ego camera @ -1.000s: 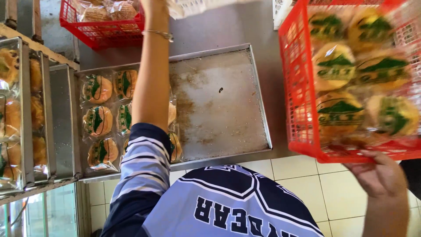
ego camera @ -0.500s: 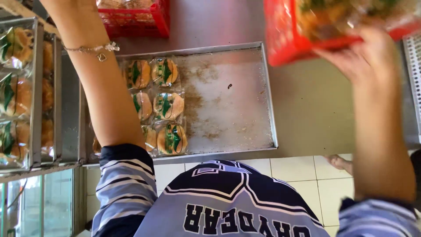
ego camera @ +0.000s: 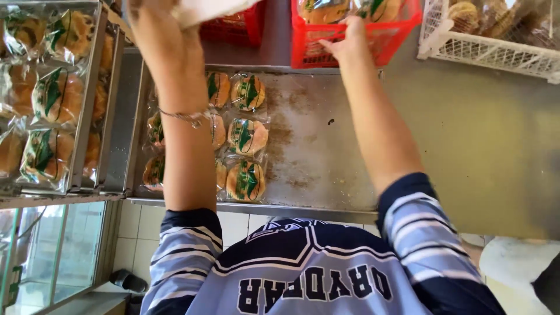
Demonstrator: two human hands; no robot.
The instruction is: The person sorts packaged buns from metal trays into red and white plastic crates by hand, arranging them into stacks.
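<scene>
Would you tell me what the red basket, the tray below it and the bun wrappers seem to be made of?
Red basket: probably moulded plastic, given its even lattice and uniform colour. Tray: looks like sheet metal, grey and dully reflective, with brown stains. Bun wrappers: clear glossy plastic film, crinkled, with glare over the buns.

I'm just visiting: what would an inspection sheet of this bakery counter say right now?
Surface: steel tray, right half bare, with brown crumb stains.
Job's things: wrapped buns in rows on the tray's left; red basket of buns at the top.
Clutter: white basket, second red basket, side trays of buns.
Hands: right hand grips the red basket's wall; left hand mostly out of frame.
Cables: nothing seen.
Surroundings: tiled floor, glass case.
</scene>
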